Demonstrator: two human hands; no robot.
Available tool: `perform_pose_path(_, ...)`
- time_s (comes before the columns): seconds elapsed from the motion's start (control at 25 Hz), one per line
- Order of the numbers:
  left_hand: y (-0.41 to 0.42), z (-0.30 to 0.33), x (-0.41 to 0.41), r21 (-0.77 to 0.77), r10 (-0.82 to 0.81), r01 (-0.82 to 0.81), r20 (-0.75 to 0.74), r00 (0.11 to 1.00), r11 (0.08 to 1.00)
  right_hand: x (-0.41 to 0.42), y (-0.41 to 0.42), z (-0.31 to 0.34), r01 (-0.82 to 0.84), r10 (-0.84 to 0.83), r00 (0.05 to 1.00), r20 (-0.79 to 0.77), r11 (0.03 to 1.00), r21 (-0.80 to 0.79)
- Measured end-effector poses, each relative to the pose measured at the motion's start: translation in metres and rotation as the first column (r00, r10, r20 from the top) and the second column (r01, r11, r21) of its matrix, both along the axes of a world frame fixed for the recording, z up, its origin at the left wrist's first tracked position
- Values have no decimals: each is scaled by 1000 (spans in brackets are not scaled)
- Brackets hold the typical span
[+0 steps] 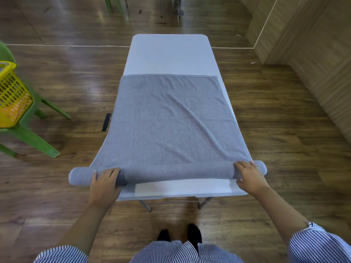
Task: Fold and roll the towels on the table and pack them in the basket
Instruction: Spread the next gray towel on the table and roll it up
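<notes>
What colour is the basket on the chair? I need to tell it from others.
The basket is yellow plastic with slotted sides, on the green chair in the head view.

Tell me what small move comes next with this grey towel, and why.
Probably push the roll a turn further away across the table. Left hand and right hand both grip the started roll at the near edge, while most of the grey towel lies flat ahead, with a diagonal crease worth smoothing.

One towel (167,118), one basket (11,95), one chair (34,137)
</notes>
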State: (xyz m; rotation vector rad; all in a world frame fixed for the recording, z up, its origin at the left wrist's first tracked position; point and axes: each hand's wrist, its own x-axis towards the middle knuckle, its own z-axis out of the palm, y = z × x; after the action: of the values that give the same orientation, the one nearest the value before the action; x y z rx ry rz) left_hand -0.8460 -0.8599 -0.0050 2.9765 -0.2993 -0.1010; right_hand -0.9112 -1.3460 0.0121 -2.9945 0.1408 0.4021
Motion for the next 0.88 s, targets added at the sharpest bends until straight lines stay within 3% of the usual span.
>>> perform_pose_path(0.28,8,10,5,18,-105,103,80,991,994,14,2,29,43,-50,987,-150,998,-50)
perform_pose_path(0.32,6,13,7,10,-98,98,114,989,995,15,3,30,19,-27,991,-132,998,-62)
perform_pose_path(0.44,-4,11,7,-12,-109,114,192,975,993,17,5,18,-15,11,994,110,999,35)
perform_pose_path(0.52,-11,6,4,-26,-114,120,160,980,992,14,8,11,-45,32,989,145,995,91)
perform_pose_path(0.72,-16,4,1,-22,-67,68,61,996,997,7,12,8,-86,86,996,14,996,15)
perform_pose_path(0.88,-8,12,5,-5,-156,156,72,985,988,15,10,21,27,-15,995,-100,991,128)
